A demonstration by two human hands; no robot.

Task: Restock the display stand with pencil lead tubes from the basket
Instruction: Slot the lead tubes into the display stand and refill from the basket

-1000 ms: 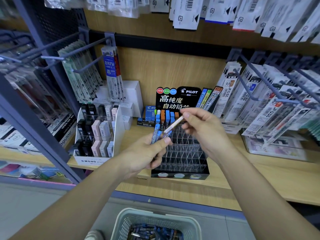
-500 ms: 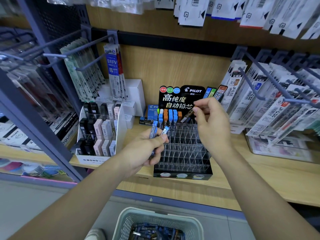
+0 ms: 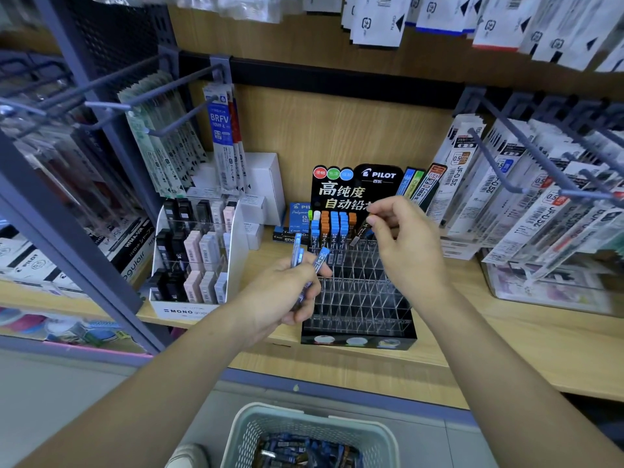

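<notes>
Pencil lead tubes (image 3: 332,228) with blue and orange caps stood upright in the back row of the display stand (image 3: 358,342) at the centre of the frame, and many more lay heaped in the pale mesh basket (image 3: 270,420) at the bottom edge. The left hand (image 3: 287,292), just left of the stand, had its fingers curled round a small bundle of blue tubes (image 3: 322,258), at least two of them poking up past the thumb. The right hand (image 3: 405,244), above the stand's upper right corner, pinched the upper end of one dark tube (image 3: 359,233) between thumb and fingertips; the tube hung tilted with its lower end just over the rear cells, to the right of the stocked row. Each tube looked like a slim, stiff case of smooth plastic, likely very light and somewhat slippery, with brittle leads inside, so a drop seemed worth avoiding. Taking it near the cap seemed best, since that left the lower end free to slide into a cell. The stand was a stepped grid of clear, hard, glossy dividers on a black base with a printed black header card, resting on a matt wood-grain shelf (image 3: 506,349). Most cells in front stood unfilled.
</notes>
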